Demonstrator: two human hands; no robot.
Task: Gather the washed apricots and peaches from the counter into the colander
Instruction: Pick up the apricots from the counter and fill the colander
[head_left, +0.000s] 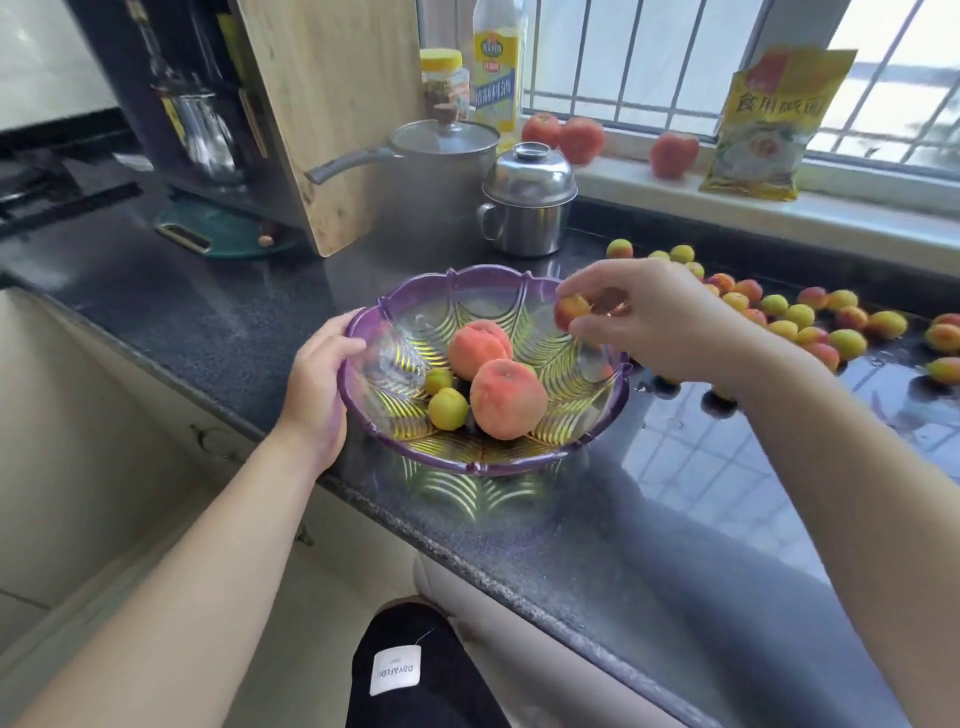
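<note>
A purple-rimmed clear colander (405, 291) stands on the dark counter near its front edge. Inside lie two peaches (506, 397) and two small yellow-green apricots (448, 409). My left hand (319, 374) grips the colander's left rim. My right hand (649, 317) hovers over the colander's right rim and pinches an orange-red apricot (570, 310) between thumb and fingers. Several more apricots (800, 317) lie scattered on the wet counter to the right. Three peaches (581, 139) sit on the window sill at the back.
A lidded grey pot (441, 171) and a lidded steel mug (527, 208) stand behind the colander. A wooden cutting board (332, 114) leans at the back left. A jar, an oil bottle (496, 62) and a yellow bag (763, 130) stand by the barred window.
</note>
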